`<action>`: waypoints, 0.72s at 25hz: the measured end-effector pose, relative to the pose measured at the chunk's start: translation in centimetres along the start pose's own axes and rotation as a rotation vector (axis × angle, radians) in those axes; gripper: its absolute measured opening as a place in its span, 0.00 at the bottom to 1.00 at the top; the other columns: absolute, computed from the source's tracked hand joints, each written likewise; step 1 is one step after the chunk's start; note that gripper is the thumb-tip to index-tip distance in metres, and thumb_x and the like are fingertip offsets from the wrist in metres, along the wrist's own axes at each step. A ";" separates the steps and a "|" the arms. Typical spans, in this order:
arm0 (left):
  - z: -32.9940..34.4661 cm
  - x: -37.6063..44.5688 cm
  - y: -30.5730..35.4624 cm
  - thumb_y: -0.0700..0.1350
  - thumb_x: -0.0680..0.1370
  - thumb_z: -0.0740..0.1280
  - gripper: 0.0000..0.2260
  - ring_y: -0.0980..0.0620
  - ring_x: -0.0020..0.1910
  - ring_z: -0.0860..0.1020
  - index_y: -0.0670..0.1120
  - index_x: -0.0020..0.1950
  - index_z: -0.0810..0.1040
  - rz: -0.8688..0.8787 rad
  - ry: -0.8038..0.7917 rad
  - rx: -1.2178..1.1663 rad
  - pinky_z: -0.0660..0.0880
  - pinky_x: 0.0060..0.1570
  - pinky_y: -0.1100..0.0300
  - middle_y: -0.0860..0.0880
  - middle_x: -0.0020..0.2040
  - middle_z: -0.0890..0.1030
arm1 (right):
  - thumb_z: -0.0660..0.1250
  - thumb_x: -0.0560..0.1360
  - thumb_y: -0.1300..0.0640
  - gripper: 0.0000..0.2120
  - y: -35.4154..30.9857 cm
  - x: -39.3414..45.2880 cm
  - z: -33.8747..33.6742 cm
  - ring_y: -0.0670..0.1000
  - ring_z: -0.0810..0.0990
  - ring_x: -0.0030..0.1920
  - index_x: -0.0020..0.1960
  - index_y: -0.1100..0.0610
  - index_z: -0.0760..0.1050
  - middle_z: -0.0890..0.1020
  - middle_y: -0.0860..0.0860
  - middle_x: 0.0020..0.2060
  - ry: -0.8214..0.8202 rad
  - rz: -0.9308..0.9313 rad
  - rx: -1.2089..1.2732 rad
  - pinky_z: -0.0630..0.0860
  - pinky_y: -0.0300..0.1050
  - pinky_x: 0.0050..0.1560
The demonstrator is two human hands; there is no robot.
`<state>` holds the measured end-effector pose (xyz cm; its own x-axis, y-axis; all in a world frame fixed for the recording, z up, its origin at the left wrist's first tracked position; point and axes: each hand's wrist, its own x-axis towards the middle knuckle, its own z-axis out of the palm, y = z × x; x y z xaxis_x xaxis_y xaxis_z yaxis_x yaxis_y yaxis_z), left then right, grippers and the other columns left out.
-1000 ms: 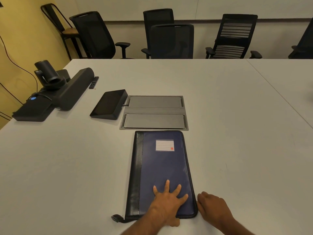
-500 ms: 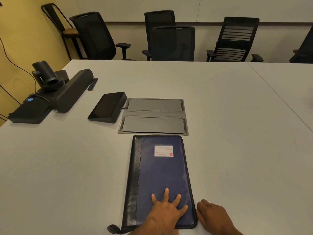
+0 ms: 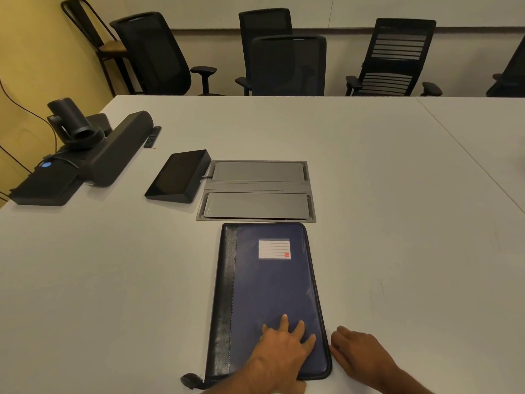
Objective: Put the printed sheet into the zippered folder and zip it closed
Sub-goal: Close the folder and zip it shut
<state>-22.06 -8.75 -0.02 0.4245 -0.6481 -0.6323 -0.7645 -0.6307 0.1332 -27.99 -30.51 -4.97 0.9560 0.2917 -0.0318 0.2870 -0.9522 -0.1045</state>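
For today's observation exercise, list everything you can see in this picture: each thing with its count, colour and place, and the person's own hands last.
folder: 1, dark blue with black spine, closed, near edge of table, centre
label: 1, white with a red mark, on the folder's far half
zipper pull: 1, black, at the folder's near left corner
table: 1, white, fills the foreground
cable box: 1, grey, set in the table beyond the folder
touch panel: 1, black, left of the cable box
camera: 1, black, far left
speaker bar: 1, black, beside the camera
remote: 1, black, by the speaker bar
chairs: at least 5, black, behind the table
left hand: flat on the folder
right hand: at the folder's right edge
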 end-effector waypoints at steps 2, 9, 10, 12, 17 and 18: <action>-0.6 0.4 0.1 0.63 0.70 0.71 0.45 0.34 0.69 0.61 0.51 0.78 0.49 0.048 0.134 0.039 0.71 0.55 0.32 0.43 0.77 0.54 | 0.60 0.71 0.44 0.10 0.0 0.0 0.1 0.43 0.73 0.22 0.37 0.47 0.61 0.74 0.43 0.29 0.009 -0.023 0.009 0.56 0.35 0.23; -2.9 4.0 1.3 0.68 0.62 0.75 0.52 0.37 0.63 0.66 0.51 0.77 0.53 0.087 0.065 0.277 0.71 0.53 0.42 0.46 0.79 0.47 | 0.59 0.73 0.43 0.10 0.1 0.2 0.2 0.40 0.72 0.22 0.36 0.46 0.71 0.76 0.41 0.28 -0.070 0.039 0.047 0.56 0.31 0.24; -3.0 4.2 1.5 0.66 0.62 0.76 0.50 0.37 0.60 0.68 0.49 0.75 0.55 0.092 0.070 0.264 0.72 0.49 0.44 0.45 0.77 0.51 | 0.57 0.75 0.42 0.13 0.1 0.1 0.6 0.41 0.72 0.23 0.37 0.47 0.72 0.77 0.42 0.29 -0.079 0.053 0.075 0.58 0.32 0.24; -3.1 4.3 1.8 0.63 0.62 0.77 0.47 0.40 0.53 0.70 0.45 0.71 0.59 0.117 0.104 0.249 0.74 0.43 0.48 0.44 0.72 0.60 | 0.52 0.78 0.41 0.18 0.3 -0.1 1.3 0.43 0.74 0.26 0.42 0.50 0.75 0.79 0.46 0.33 -0.055 0.101 0.151 0.66 0.36 0.27; -3.1 3.6 2.1 0.57 0.62 0.78 0.39 0.43 0.43 0.68 0.44 0.64 0.62 0.216 0.174 0.170 0.73 0.32 0.50 0.43 0.56 0.67 | 0.58 0.74 0.45 0.14 0.5 0.6 0.9 0.48 0.74 0.26 0.39 0.53 0.75 0.79 0.48 0.33 -0.075 0.246 0.244 0.55 0.29 0.26; -3.1 3.5 2.3 0.55 0.64 0.78 0.37 0.43 0.43 0.68 0.44 0.63 0.62 0.233 0.172 0.155 0.73 0.32 0.50 0.43 0.55 0.67 | 0.57 0.73 0.46 0.14 0.7 0.8 0.8 0.49 0.74 0.27 0.40 0.53 0.75 0.79 0.49 0.33 -0.074 0.248 0.259 0.54 0.28 0.27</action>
<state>-20.82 -13.81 0.40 0.2954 -0.8381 -0.4586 -0.9098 -0.3933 0.1328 -27.12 -30.83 -5.89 0.9849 0.0697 -0.1586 0.0132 -0.9430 -0.3325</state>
